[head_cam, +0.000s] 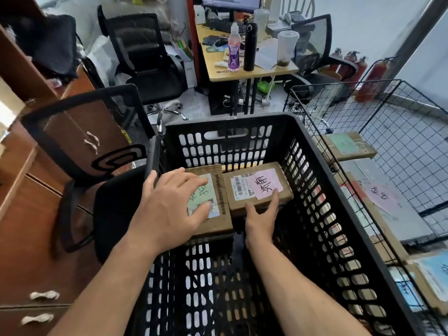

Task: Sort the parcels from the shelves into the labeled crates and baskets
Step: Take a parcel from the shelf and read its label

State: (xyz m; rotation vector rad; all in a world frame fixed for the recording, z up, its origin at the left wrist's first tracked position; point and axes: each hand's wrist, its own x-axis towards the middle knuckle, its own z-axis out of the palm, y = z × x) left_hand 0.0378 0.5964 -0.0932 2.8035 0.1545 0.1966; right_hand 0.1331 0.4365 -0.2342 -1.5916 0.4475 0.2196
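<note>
Left hand (pixel 169 209) lies flat, palm down, on top of the green-label parcel (pixel 221 202), fingers spread and straight, covering much of the label; no grip. Right hand (pixel 260 220) is at the near edge of the pink-label parcel (pixel 257 187), thumb and forefinger reaching onto its top, forefinger tip touching the pink label. Its other fingers are hidden, so can't tell whether it grips the parcel or only touches it. Both parcels are brown cardboard boxes, side by side and just touching, inside the black slotted plastic crate (pixel 230 120) toward its far end, green one left, pink one right. Can't tell if they rest on the crate floor. Right of the crate, touching it, is a black wire basket (pixel 339 84) holding more cardboard parcels: one with a green label (pixel 345 145) at the far end, one with a pink label (pixel 384 197) in the middle, one with a blue label (pixel 434 275) nearest. Black office chair (pixel 97 146) stands left of the crate.
</note>
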